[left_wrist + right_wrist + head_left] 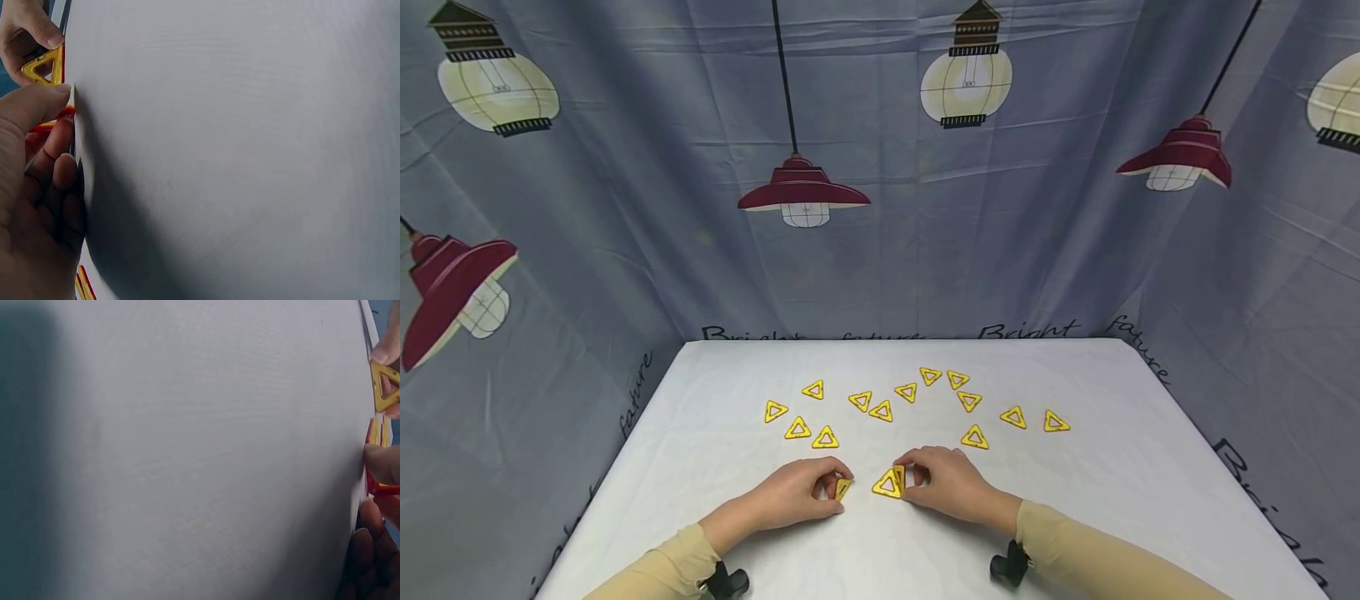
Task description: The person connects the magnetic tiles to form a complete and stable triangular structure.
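Head view: yellow triangle (842, 488) pinched in left grip (802, 493).

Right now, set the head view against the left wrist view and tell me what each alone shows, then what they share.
Head view only: the printed lamps, the beige sleeves and the full spread of loose yellow triangles.

Left wrist view only: the palm side of the left grip, up close.

Both: the left grip and the right grip, each pinching a yellow triangle, and the white tabletop.
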Demonstrator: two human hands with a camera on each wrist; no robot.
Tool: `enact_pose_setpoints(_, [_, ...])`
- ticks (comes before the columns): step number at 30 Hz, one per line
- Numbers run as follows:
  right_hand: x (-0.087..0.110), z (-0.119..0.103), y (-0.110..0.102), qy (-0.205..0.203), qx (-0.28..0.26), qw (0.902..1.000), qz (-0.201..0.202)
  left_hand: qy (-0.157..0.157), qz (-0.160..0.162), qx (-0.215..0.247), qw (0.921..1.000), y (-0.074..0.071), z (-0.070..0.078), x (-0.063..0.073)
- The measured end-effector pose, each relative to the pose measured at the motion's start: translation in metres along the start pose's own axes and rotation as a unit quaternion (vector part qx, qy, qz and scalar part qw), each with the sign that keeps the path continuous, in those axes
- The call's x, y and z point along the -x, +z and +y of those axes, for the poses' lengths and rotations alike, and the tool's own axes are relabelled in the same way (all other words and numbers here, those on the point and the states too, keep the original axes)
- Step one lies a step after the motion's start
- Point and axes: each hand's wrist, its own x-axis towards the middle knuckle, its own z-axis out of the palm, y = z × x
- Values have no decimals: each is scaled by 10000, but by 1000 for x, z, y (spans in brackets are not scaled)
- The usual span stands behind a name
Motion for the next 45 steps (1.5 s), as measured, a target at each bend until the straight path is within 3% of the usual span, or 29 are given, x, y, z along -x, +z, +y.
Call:
enact_pose_setpoints(7, [0,2,0,43,6,10000,-35,-16,90,120,9999,-1,0,-4])
enact_pose_setpoints(15, [-4,2,-2,10,10,9998,-211,-8,264,-90,9996,2,5,-24])
enact_pose_setpoints(23, [-10,-2,-6,-272,260,9988,-299,109,186,-82,9997,6,8,-38])
enact_pose_setpoints(34, [-15,-8,-11,-290,360,9980,-420,231,106,-86,9996,9,15,-46])
enact_pose_setpoints(45, [-11,-10,-9,-269,361,9986,-287,286,86,-130,9995,10,19,-46])
